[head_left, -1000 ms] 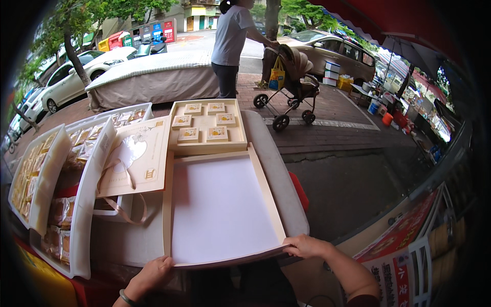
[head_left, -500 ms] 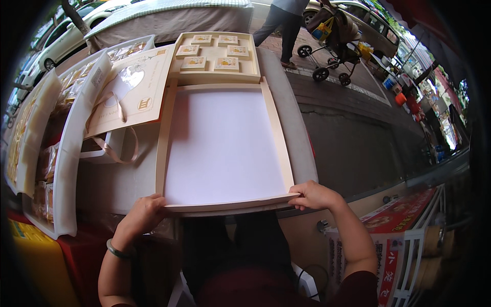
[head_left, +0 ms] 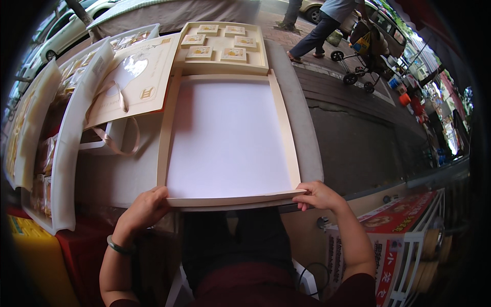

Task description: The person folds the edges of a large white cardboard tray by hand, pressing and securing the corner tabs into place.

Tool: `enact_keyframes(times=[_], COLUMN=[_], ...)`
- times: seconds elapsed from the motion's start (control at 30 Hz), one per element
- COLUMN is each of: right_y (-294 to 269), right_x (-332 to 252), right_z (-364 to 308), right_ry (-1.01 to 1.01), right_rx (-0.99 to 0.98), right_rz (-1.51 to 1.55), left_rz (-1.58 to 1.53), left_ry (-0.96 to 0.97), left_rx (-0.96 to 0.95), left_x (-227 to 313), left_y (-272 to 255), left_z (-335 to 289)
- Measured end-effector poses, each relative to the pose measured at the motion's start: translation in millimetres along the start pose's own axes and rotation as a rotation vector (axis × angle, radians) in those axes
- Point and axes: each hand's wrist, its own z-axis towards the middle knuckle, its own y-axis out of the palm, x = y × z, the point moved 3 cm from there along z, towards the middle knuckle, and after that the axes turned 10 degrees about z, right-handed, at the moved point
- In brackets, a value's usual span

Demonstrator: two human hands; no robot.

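Note:
A shallow cream cardboard box with a white inner base lies in front of me on the grey table. Its low front wall runs between my two hands. My left hand is closed at the front left corner, thumb on top of the edge. At the front right corner, my right hand pinches the end of the same wall, which looks slightly loose there. Touching the far side of this box is a cream tray holding several small square boxes with printed tops.
To the left, a cream gift bag with ribbon handles leans over a white container. White plastic crates of wrapped goods stand beyond it. A person walks near a stroller at the far right.
My view has shifted slightly, and both hands still hold the box's front corners. The walking person and the stroller have moved right. Another leg now shows behind.

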Motion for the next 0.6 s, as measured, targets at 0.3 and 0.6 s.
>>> enact_keyframes(times=[0.3, 0.6], right_y=[3, 5], right_x=[-1, -4], right_z=[-2, -2], right_ry=[-0.08, -0.1], right_rx=[0.042, 0.051], right_rz=[-0.028, -0.056], left_rz=[0.08, 0.073], left_ry=[0.005, 0.021], left_rx=[0.048, 0.202], left_x=[3, -4], left_y=[0, 12], left_z=[8, 9])
